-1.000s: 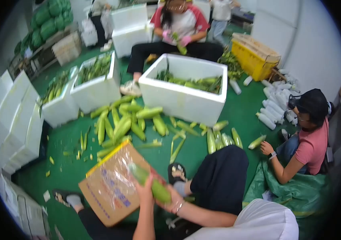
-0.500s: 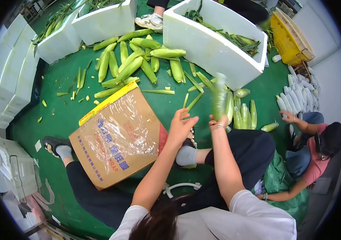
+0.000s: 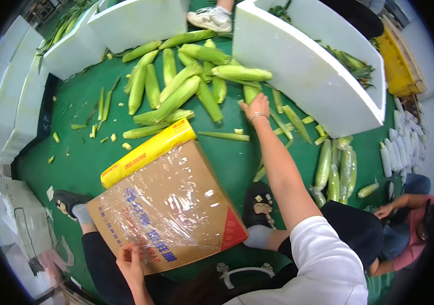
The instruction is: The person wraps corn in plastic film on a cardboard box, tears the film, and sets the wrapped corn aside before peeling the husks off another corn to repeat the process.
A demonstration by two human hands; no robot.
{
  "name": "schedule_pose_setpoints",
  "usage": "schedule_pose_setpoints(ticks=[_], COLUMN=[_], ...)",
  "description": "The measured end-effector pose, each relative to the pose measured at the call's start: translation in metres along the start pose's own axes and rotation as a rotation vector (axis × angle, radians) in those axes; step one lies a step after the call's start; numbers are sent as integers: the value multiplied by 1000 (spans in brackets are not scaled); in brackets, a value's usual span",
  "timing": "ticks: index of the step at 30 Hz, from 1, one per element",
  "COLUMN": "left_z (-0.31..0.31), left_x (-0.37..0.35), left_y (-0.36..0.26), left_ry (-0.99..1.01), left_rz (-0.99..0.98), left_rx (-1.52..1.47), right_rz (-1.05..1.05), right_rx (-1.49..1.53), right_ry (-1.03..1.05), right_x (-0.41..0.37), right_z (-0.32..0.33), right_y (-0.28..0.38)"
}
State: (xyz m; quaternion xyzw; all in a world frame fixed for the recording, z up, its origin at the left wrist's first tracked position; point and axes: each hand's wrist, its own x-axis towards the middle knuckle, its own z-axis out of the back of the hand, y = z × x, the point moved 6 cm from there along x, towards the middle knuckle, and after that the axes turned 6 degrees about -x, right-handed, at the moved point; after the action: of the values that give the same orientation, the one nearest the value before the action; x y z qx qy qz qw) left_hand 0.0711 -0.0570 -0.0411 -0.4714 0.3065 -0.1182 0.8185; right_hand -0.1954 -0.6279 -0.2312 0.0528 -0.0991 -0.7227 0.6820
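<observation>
My right hand (image 3: pixel 257 105) reaches to the right side of the corn pile, its fingers closed round the lower end of a green corn ear (image 3: pixel 251 91). Over the near left part of a cardboard box (image 3: pixel 176 178), my left hand (image 3: pixel 131 260) pinches at the clear film lying on the box. A yellow roll of wrap (image 3: pixel 148 152) rests along the box's far edge. Husked-looking green ears (image 3: pixel 176 96) lie heaped on the green floor beyond it. Several film-wrapped ears (image 3: pixel 335 170) lie together to the right of my right arm.
White foam boxes (image 3: pixel 308 76) with husks stand behind the pile, and others at the left. A yellow crate (image 3: pixel 402 61) is at the far right. White-wrapped pieces (image 3: pixel 404 145) lie near a person in a pink shirt (image 3: pixel 411 254). Another person's shoe (image 3: pixel 211 19) shows at the top.
The wrapped ear has left my right hand, which has moved forward to the pile. My left hand has come back to the box. The view has shifted, and the person at right has drawn a hand back.
</observation>
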Motion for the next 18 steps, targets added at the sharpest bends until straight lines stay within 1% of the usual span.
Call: schedule_pose_setpoints(ticks=[1, 2, 3, 4, 5, 6, 7, 8, 9, 10, 11, 13, 15, 17, 18], left_z=[6, 6, 8, 9, 10, 16, 10, 1, 6, 6, 2, 5, 10, 10, 11], left_x=[-2, -6, -10, -11, -6, -6, -5, -5, -2, -8, -20, -33, -44, -50, -49], left_y=[2, -2, -6, -3, 14, 28, 16, 14, 22, 21, -5, -7, 2, 3, 3], left_ry=[-25, -51, -68, -80, -62, -49, -61, -77, -59, -96, -105, -98, -126, -134, -136], left_rz=[6, -16, -33, -15, -47, -75, -13, -178, -121, -202, -210, -195, -242, -251, -256], left_rx=[7, 126, 243, 234, 235, 248, 325, 82, 353, 395, 538, 605, 573, 606, 653], right_rz=[-34, -76, -231, -467, -713, -891, -876, -805, -646, -620, -523, -41, 398, 771, 873], right_rx=[-14, 53, 237, 937, 1809, 2207, 2474, 2524, 2385, 2017, 1702, 1193, 940, 714, 693], right_ry=[38, 58, 158, 350, 517, 641, 531, 480, 442, 221, 75, 134, 231, 209, 211], right_x=[2, -3, -14, -26, -53, -90, -114, -146, -179, -204, -229, -264, -298, -332, -349], right_z=[-8, -2, 2, -32, -21, 23, 50, 86, 123, 142, 167, 218, 258, 252, 247], right_y=[5, 6, 2, -14, -5, 0, -7, -11, -8, -13, -7, 32, 91, 124, 136])
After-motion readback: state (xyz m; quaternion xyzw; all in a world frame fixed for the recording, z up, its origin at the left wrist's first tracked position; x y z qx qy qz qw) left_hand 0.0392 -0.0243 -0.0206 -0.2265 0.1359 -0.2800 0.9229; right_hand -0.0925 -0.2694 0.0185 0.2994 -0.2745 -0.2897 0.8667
